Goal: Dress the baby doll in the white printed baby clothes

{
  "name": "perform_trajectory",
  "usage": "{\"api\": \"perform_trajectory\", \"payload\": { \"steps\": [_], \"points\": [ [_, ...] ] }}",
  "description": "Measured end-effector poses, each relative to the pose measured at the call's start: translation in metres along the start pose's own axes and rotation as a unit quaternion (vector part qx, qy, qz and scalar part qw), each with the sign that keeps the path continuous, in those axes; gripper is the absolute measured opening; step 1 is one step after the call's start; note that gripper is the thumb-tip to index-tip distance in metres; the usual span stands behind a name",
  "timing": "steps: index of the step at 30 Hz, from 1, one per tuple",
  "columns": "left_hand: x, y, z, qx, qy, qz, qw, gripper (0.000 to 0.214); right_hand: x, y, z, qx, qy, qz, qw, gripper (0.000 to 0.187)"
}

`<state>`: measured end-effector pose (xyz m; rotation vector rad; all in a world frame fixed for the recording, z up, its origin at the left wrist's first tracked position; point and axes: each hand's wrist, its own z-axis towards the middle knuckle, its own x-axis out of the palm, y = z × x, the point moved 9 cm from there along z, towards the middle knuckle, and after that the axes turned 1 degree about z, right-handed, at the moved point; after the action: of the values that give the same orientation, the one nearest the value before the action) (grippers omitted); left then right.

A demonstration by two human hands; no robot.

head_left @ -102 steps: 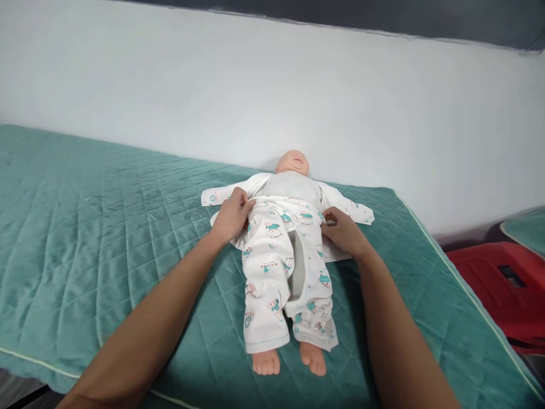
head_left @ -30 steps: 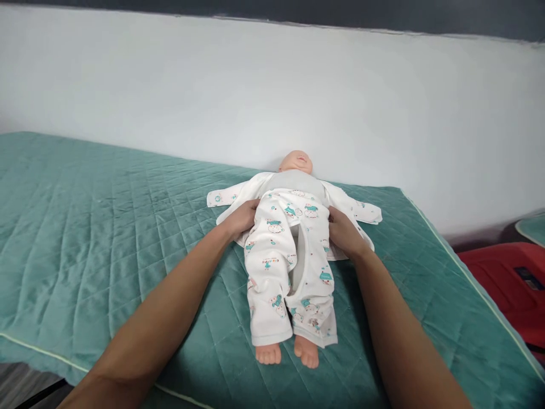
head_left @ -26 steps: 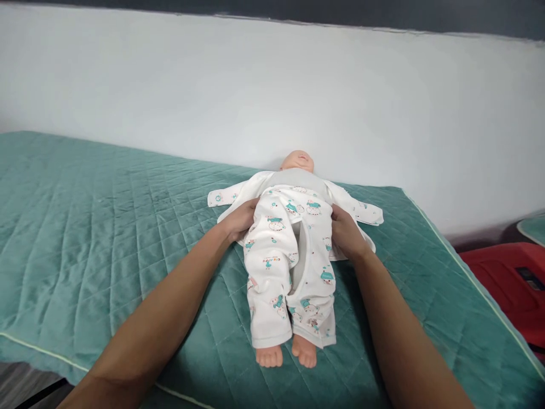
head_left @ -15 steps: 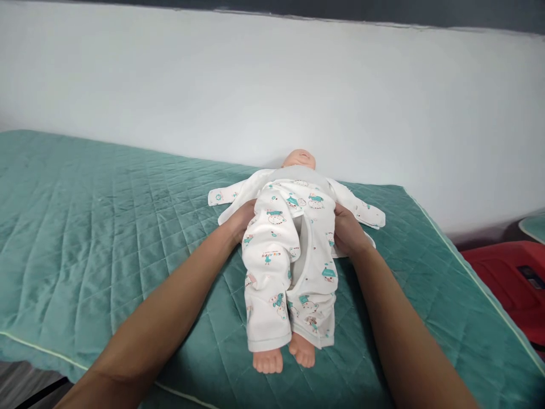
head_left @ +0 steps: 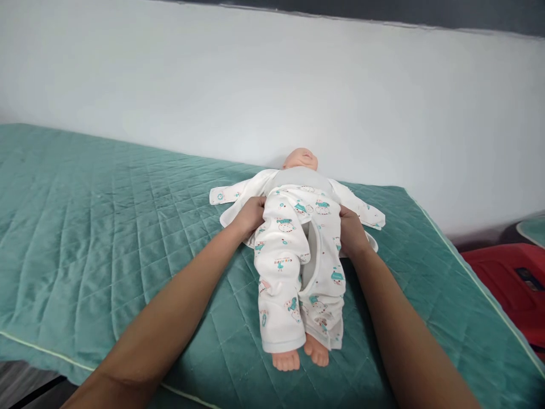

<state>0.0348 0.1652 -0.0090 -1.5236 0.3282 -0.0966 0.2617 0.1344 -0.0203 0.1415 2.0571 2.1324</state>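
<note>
A baby doll [head_left: 301,158] lies on its back, head toward the wall and bare feet toward me. White printed trousers [head_left: 281,267] with an open crotch cover its legs and reach up to the belly. Its white jacket [head_left: 361,209] is spread open, with the sleeves stretched out to both sides. My left hand [head_left: 251,215] is closed on the trousers' edge at the left hip. At the other hip, my right hand [head_left: 351,232] grips the trousers' side, its fingertips partly hidden behind the cloth.
A green quilted cover [head_left: 128,227] lies under the doll and reaches back to the white wall [head_left: 255,85]. Beyond its right edge stands a red plastic object [head_left: 502,278]. Grey floor [head_left: 21,386] shows at the lower left.
The trouser legs and the doll's feet have shifted a little to the right. My left hand has moved slightly right and up along the hip, and more of it shows.
</note>
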Motion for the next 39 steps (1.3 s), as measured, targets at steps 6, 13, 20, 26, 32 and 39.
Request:
{"api": "perform_trajectory", "payload": {
  "steps": [6, 13, 20, 26, 32, 39],
  "points": [
    [-0.035, 0.011, 0.01, 0.035, -0.115, 0.051, 0.991, 0.009, -0.004, -0.003, 0.006, -0.023, -0.008, -0.027, 0.999, 0.02],
    [-0.038, 0.001, 0.011, 0.1, -0.116, 0.065, 0.986, 0.005, -0.017, 0.006, 0.003, -0.07, -0.065, -0.154, 0.983, 0.014],
    [-0.038, -0.037, -0.014, 0.229, -0.199, 0.14, 0.943, 0.009, -0.032, 0.001, 0.014, -0.078, -0.092, -0.171, 0.978, 0.016],
    [-0.026, -0.038, -0.01, 0.28, -0.119, 0.181, 0.935, 0.014, -0.046, 0.016, 0.005, -0.101, -0.156, -0.005, 0.983, 0.02],
    [-0.018, -0.037, -0.002, 0.288, -0.044, 0.2, 0.935, 0.016, -0.015, 0.035, -0.008, -0.164, -0.083, 0.051, 0.982, 0.014],
    [-0.001, -0.043, 0.001, 0.259, 0.032, 0.209, 0.942, 0.014, 0.001, 0.041, 0.002, -0.141, 0.046, -0.076, 0.986, 0.016]
  ]
}}
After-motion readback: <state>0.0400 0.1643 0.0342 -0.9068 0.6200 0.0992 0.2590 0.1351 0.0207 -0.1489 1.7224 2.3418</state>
